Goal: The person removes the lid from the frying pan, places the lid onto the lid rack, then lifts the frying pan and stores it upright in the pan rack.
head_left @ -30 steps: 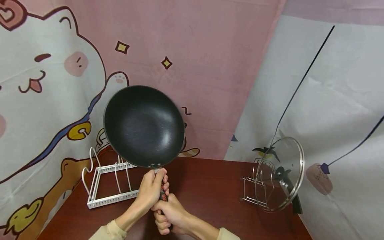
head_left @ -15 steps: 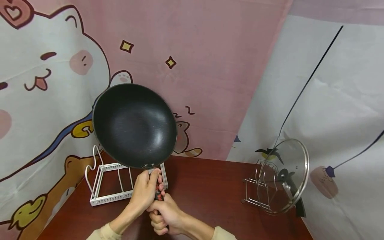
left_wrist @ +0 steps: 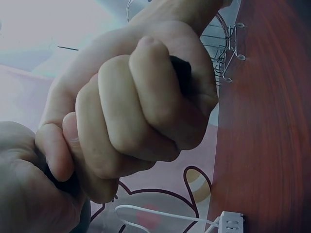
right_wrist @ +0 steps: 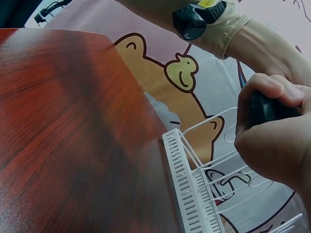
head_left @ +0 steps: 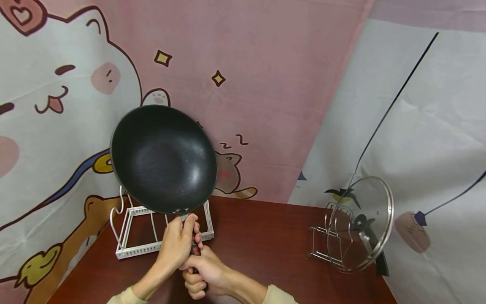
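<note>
A dark wok (head_left: 163, 160) is held up over the left part of the table, its bare inside facing me. My left hand (head_left: 176, 242) grips the handle (head_left: 195, 247) close to the pan, thumb along the top. Lower down, my right hand (head_left: 206, 272) wraps around the same handle near its end. In the left wrist view the curled fingers of my right hand (left_wrist: 131, 102) show, with part of my left hand (left_wrist: 36, 184) at lower left. Behind and below the wok stands a white rack (head_left: 138, 251), partly hidden by the wok and my left hand.
At the right, a glass lid (head_left: 389, 215) leans upright in a small wire rack (head_left: 322, 255). Next to it is a dark-handled utensil (head_left: 381, 259). The reddish-brown table (head_left: 265, 240) meets a printed cloth backdrop (head_left: 273, 105) at its far edge.
The wok and both hands have shifted left, bringing the pan over the white rack. The background has slid slightly right in view. Both hands keep their hold on the handle.
</note>
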A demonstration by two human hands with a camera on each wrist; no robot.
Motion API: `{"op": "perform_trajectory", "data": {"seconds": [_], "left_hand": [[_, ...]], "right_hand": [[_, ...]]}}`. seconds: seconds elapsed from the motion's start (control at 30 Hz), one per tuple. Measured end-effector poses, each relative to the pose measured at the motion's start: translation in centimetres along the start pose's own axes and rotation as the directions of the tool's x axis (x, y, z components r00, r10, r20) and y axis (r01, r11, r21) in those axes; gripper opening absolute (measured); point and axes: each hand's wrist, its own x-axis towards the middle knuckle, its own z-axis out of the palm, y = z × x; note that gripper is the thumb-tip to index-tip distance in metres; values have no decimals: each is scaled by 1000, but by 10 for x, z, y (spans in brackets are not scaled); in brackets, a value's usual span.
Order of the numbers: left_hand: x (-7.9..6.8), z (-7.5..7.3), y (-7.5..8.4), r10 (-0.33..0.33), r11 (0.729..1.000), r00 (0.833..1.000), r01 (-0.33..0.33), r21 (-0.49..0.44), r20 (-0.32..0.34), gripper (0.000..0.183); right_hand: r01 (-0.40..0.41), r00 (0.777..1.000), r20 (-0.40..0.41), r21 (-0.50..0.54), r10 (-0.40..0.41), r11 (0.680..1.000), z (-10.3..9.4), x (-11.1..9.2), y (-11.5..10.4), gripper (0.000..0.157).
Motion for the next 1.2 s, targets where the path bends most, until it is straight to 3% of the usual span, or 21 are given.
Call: {"op": "perform_trajectory", "data": {"seconds": [0.6,0.87,1.03,1.2], "left_hand": [[-2,-5,-2,78,981,993,-62,184,-84,35],[-4,-5,-3,95,972,990,-71,224,-102,34],[-6,-4,-3,93,971,988,-63,232,-120,37],[-8,-3,-2,109,965,985,-72,254,-132,39]], "right_hand": [[-13,991,-136,-19,10,1000,7,10,8,35],[3,971,-241,-39,-12,999,12,12,13,34],[1,973,-231,-26,-7,1000,12,11,13,36],[-17,989,-147,0,17,1000,10,8,11,36]]}}
